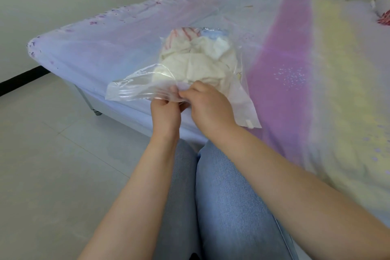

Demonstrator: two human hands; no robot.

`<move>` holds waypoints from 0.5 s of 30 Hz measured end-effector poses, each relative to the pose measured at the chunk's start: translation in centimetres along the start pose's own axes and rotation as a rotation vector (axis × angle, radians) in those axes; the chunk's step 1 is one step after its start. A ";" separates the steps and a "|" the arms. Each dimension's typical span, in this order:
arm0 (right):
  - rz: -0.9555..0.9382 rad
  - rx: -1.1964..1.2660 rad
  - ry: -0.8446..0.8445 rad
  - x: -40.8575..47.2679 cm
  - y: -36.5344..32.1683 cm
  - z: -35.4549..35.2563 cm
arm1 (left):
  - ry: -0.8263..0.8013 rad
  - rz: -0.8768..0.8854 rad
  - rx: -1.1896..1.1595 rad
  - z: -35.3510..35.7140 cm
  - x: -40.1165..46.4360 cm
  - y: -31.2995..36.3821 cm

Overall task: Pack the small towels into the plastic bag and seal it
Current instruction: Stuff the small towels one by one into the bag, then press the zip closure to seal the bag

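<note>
The clear plastic bag point(190, 82) holds a bunched heap of small towels point(196, 57), mostly cream, with 1 red-striped and 1 pale blue at the far end. It lies near the bed's point(105, 40) near edge. Its mouth faces the person, where the left hand point(165, 110) and right hand point(207, 105) both pinch the rim, the towels just beyond the fingers.

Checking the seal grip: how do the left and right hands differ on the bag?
The left hand pinches the plastic bag edge from below, knuckles toward the camera; the right hand comes from above, its back upward. Both grip the bag's near edge, side by side.
</note>
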State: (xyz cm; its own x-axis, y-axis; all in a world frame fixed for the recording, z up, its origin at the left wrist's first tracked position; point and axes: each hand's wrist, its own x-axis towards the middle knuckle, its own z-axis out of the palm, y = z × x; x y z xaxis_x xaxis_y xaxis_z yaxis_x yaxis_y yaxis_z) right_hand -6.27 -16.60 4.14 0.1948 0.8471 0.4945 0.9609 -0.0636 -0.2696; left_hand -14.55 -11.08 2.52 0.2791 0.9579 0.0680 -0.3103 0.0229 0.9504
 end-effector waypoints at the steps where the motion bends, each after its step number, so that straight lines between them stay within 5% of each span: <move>1: 0.017 0.025 -0.004 0.2 -0.3 0.2 | 0.007 0.007 0.022 -0.5 0.0 -0.1; 7: 0.081 0.120 0.147 -1.7 -1.8 2.2 | 0.087 0.022 -0.032 -1.7 -2.4 -1.4; 12: 0.098 0.134 -0.026 -3.2 -2.0 2.3 | 0.016 -0.093 -0.235 -1.0 -4.1 -2.0; 15: 0.122 0.388 -0.128 -4.2 -1.8 1.6 | 0.102 -0.075 -0.186 -0.7 -3.8 -2.0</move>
State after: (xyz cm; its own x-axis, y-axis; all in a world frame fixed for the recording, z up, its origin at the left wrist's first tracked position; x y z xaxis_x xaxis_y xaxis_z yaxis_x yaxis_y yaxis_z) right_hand -9.16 -19.14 1.23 0.2531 0.9061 0.3391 0.7819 0.0148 -0.6233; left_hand -15.61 -14.57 0.13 0.2172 0.9753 -0.0409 -0.4573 0.1387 0.8784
